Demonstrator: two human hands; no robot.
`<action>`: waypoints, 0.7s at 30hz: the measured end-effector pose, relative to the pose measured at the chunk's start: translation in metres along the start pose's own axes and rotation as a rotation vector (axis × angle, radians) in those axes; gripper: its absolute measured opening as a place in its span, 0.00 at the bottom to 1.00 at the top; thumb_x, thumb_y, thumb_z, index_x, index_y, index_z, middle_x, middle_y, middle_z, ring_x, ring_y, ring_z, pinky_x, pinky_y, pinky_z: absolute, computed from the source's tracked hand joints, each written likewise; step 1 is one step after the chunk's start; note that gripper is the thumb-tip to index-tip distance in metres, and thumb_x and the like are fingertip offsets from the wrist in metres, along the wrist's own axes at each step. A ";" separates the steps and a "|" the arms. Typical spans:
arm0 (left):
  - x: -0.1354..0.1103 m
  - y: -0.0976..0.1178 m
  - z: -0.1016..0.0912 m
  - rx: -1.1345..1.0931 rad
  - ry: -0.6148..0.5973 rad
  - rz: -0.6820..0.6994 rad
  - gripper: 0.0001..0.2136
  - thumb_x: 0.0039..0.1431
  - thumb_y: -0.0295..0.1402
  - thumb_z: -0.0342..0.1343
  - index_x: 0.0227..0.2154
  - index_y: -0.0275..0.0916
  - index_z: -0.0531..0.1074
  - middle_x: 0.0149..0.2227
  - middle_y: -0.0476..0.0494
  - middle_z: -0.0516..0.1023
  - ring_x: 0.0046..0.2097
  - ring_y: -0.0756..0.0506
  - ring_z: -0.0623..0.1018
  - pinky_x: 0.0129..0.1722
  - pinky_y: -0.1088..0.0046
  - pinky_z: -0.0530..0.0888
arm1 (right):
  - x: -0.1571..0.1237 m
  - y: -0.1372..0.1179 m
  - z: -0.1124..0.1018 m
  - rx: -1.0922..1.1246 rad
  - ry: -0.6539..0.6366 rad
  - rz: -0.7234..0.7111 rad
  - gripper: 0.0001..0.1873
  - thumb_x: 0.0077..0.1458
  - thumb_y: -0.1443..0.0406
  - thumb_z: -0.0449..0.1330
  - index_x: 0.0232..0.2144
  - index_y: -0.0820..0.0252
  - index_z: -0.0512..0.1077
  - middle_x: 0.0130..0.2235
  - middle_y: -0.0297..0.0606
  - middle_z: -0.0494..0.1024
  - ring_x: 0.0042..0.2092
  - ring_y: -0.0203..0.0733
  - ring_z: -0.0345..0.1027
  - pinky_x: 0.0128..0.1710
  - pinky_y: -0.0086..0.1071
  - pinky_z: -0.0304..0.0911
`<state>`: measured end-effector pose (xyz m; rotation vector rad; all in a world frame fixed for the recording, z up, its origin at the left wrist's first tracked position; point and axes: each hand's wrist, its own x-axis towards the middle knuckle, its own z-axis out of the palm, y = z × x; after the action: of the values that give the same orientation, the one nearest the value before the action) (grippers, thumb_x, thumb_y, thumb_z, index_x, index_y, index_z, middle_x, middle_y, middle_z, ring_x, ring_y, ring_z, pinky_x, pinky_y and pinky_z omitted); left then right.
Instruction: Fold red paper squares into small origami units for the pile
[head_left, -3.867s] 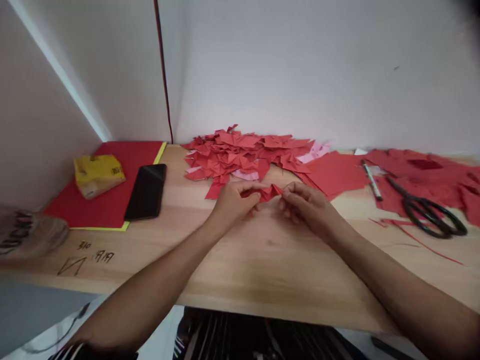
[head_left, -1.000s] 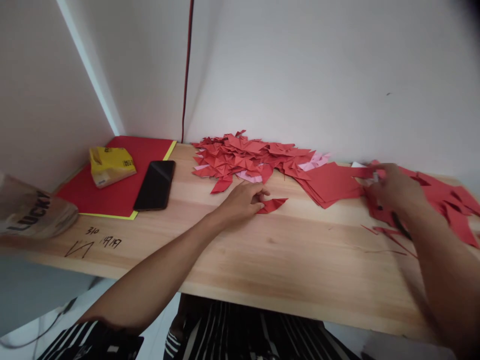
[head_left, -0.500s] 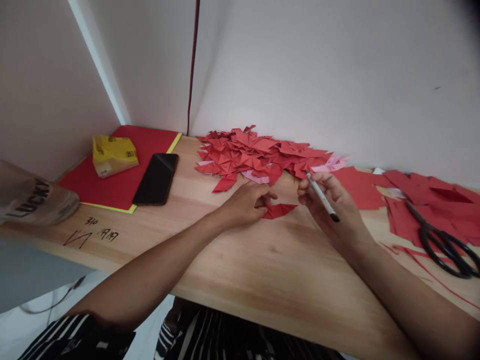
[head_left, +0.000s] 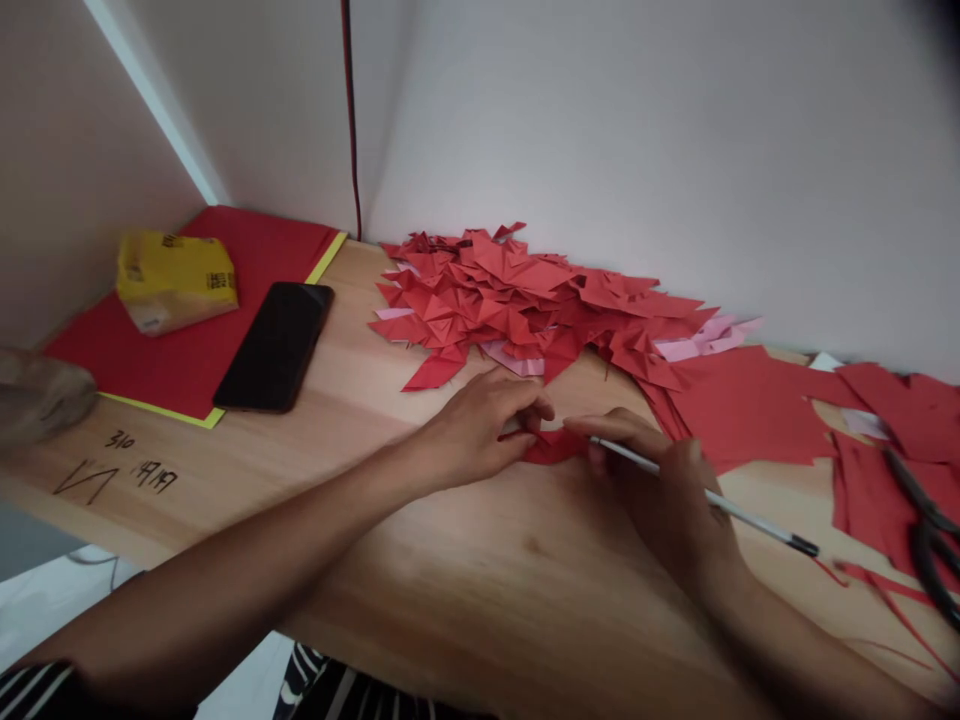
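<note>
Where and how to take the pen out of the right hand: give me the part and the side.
Grip the pen by its pale barrel just short of the black end, from the person's right, pinching across it. That straight, slim stretch juts out past the right hand; the other end is at the folded red paper by the left hand, likely leaving less room.

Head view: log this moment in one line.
left hand: holding folded red paper; right hand: holding pen, tip by that paper; behind: folded-paper pile; left side: smartphone; right side: scissors
</note>
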<state>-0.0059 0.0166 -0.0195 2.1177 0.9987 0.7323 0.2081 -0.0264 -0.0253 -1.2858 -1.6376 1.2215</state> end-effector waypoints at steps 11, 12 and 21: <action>-0.001 0.000 0.000 -0.046 -0.006 -0.008 0.11 0.53 0.23 0.57 0.39 0.39 0.71 0.37 0.47 0.78 0.45 0.45 0.72 0.46 0.68 0.70 | 0.000 -0.021 0.009 -0.152 0.170 0.137 0.06 0.58 0.60 0.59 0.32 0.55 0.69 0.25 0.30 0.70 0.25 0.34 0.61 0.25 0.28 0.55; -0.001 0.000 0.000 -0.049 -0.006 -0.007 0.11 0.53 0.23 0.56 0.39 0.39 0.71 0.37 0.47 0.79 0.45 0.45 0.73 0.46 0.68 0.70 | 0.000 -0.021 0.010 -0.173 0.166 0.137 0.07 0.58 0.59 0.59 0.31 0.55 0.69 0.25 0.30 0.70 0.25 0.34 0.60 0.24 0.28 0.54; 0.000 0.001 0.001 -0.011 -0.007 0.016 0.13 0.51 0.20 0.55 0.39 0.39 0.71 0.35 0.48 0.78 0.44 0.45 0.73 0.46 0.67 0.69 | -0.005 -0.019 0.013 -0.321 0.137 0.083 0.07 0.57 0.59 0.58 0.31 0.55 0.69 0.24 0.30 0.72 0.23 0.33 0.61 0.22 0.28 0.53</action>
<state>-0.0048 0.0158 -0.0193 2.1195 0.9735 0.7360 0.1922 -0.0350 -0.0113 -1.6102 -1.7429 0.9177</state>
